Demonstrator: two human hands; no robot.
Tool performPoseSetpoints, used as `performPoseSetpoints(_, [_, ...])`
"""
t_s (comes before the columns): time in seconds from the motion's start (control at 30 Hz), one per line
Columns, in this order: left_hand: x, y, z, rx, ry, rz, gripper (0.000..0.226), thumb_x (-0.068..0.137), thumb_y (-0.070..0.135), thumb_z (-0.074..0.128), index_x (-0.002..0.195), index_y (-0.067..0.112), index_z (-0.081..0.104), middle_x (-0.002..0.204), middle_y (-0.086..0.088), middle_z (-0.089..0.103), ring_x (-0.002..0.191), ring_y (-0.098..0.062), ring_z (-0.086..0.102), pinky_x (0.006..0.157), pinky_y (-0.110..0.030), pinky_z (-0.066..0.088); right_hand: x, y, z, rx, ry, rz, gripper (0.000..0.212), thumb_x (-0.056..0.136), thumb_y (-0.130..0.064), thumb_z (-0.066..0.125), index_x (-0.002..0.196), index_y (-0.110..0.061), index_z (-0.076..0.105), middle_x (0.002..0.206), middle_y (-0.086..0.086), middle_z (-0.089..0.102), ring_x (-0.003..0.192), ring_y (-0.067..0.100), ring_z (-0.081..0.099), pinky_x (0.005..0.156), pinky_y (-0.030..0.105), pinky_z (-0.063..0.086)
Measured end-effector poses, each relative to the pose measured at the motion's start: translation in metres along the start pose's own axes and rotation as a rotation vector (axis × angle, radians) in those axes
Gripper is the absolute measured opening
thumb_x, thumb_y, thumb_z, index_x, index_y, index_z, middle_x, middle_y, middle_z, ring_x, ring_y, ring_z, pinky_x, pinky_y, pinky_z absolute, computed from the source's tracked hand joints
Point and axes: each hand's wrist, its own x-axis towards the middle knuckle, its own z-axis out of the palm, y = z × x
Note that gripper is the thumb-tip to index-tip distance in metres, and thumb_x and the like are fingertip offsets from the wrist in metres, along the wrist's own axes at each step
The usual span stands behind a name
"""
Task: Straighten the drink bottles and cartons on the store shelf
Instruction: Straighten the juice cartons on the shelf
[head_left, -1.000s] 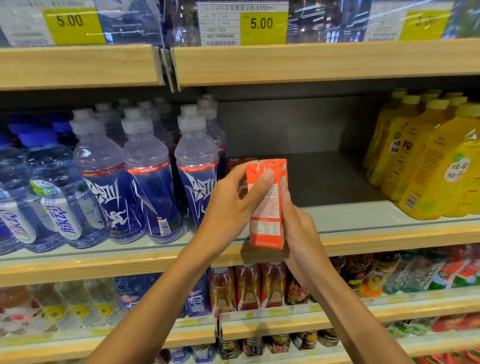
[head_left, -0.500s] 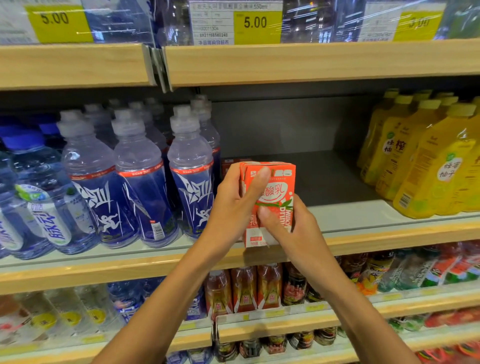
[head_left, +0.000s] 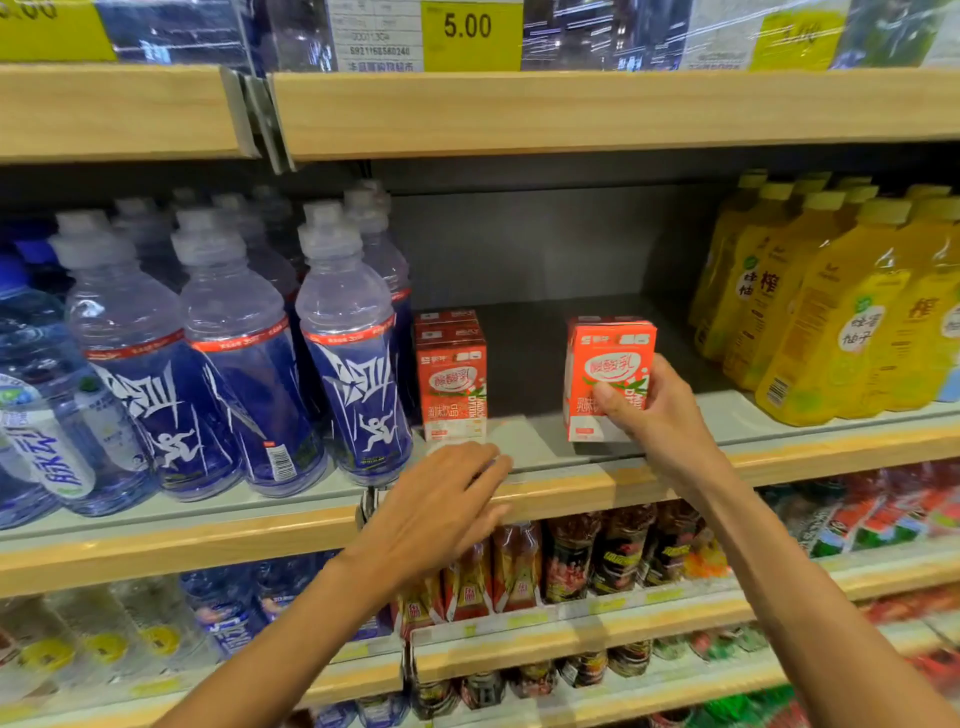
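An orange drink carton stands upright on the grey shelf, its label facing me. My right hand grips its lower right side, thumb across the front. A second orange carton stands upright to the left, beside the blue bottles, with more cartons behind it. My left hand hovers at the shelf's wooden front edge, below that carton, fingers relaxed and holding nothing.
Blue sports-drink bottles fill the shelf's left part. Yellow juice bottles stand at the right. Bare shelf lies between and behind the two cartons. A wooden shelf with price tags hangs overhead. Lower shelves hold small bottles and pouches.
My right hand has carried the carton to the right and set it upright on the shelf. My left hand has let go of it and dropped to the shelf edge.
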Motion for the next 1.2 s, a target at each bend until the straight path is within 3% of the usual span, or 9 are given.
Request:
performPoseSetpoints(0.2, [-0.01,-0.013,0.012,0.084,-0.056,0.1,0.048,0.095,0.037,0.035,0.116,0.008,0.067,0.115,-0.008,0.068,0.102,-0.018,0.066,0.084,-0.029,0.056,0.035,0.021,0.006,-0.083,-0.047,0.111,0.031,0.079,-0.034,0.073,0.099,-0.036,0.049,0.097,-0.015,0.064,0.084,0.004,0.067,0.055,0.012,0.049])
performPoseSetpoints(0.3, [-0.012,-0.016,0.015,0.086,-0.021,0.114,0.049,0.096,0.036,0.034,0.115,0.008,0.069,0.117,-0.009,0.068,0.105,-0.019,0.066,0.087,-0.031,0.055,0.048,0.029,0.008,-0.105,-0.053,0.123,0.032,0.079,-0.029,0.074,0.105,-0.028,0.056,0.091,-0.017,0.066,0.081,0.002,0.066,0.055,0.01,0.047])
performPoseSetpoints(0.47, [-0.017,-0.019,0.018,0.076,0.018,0.139,0.056,0.104,0.033,0.021,0.117,0.006,0.068,0.119,-0.011,0.067,0.108,-0.021,0.066,0.09,-0.033,0.055,0.067,0.036,0.012,-0.124,-0.038,0.103,0.038,0.08,-0.024,0.074,0.109,-0.03,0.051,0.092,-0.02,0.06,0.08,-0.002,0.059,0.063,0.014,0.045])
performPoseSetpoints(0.67, [-0.019,-0.02,0.022,0.11,0.051,0.157,0.047,0.097,0.034,0.036,0.118,0.006,0.068,0.119,-0.012,0.067,0.108,-0.021,0.065,0.09,-0.032,0.054,0.076,0.042,0.013,-0.113,-0.063,0.093,0.04,0.08,-0.023,0.072,0.111,-0.032,0.049,0.095,-0.021,0.059,0.081,-0.003,0.058,0.054,0.009,0.046])
performPoseSetpoints(0.73, [-0.018,-0.02,0.022,0.114,0.071,0.159,0.046,0.097,0.034,0.037,0.117,0.006,0.068,0.118,-0.011,0.068,0.107,-0.021,0.066,0.09,-0.032,0.054,0.075,0.042,0.014,-0.147,-0.062,0.108,0.043,0.081,-0.024,0.071,0.117,-0.028,0.049,0.102,-0.015,0.06,0.088,0.003,0.058,0.065,0.013,0.048])
performPoseSetpoints(0.83, [-0.019,-0.021,0.024,0.117,0.094,0.172,0.045,0.097,0.033,0.038,0.117,0.006,0.068,0.117,-0.011,0.068,0.107,-0.021,0.065,0.089,-0.032,0.055,0.063,0.036,0.017,-0.188,0.115,0.062,0.048,0.08,-0.025,0.073,0.122,-0.021,0.049,0.114,-0.004,0.059,0.1,0.009,0.056,0.081,0.026,0.049])
performPoseSetpoints(0.93, [-0.02,-0.02,0.024,0.129,0.094,0.171,0.045,0.098,0.033,0.038,0.118,0.005,0.067,0.119,-0.012,0.067,0.108,-0.022,0.065,0.089,-0.033,0.055,0.031,0.021,0.023,-0.246,0.41,-0.176,0.044,0.079,-0.034,0.074,0.114,-0.025,0.049,0.108,-0.007,0.054,0.093,-0.002,0.052,0.074,0.007,0.041])
performPoseSetpoints(1.03, [-0.019,-0.02,0.022,0.131,0.095,0.153,0.044,0.097,0.033,0.041,0.117,0.004,0.067,0.118,-0.012,0.067,0.108,-0.022,0.065,0.088,-0.034,0.056,0.008,0.005,0.041,-0.196,0.264,-0.313,0.036,0.081,-0.033,0.072,0.109,-0.027,0.05,0.103,-0.013,0.056,0.093,-0.005,0.055,0.074,0.003,0.044])
performPoseSetpoints(1.2, [-0.022,-0.02,0.018,0.113,0.106,0.099,0.041,0.095,0.03,0.044,0.11,0.001,0.069,0.109,-0.014,0.069,0.098,-0.025,0.067,0.08,-0.034,0.057,0.012,-0.002,0.084,-0.216,-0.051,-0.132,0.05,0.082,-0.041,0.069,0.123,-0.023,0.048,0.116,-0.01,0.052,0.104,0.001,0.052,0.079,0.012,0.042])
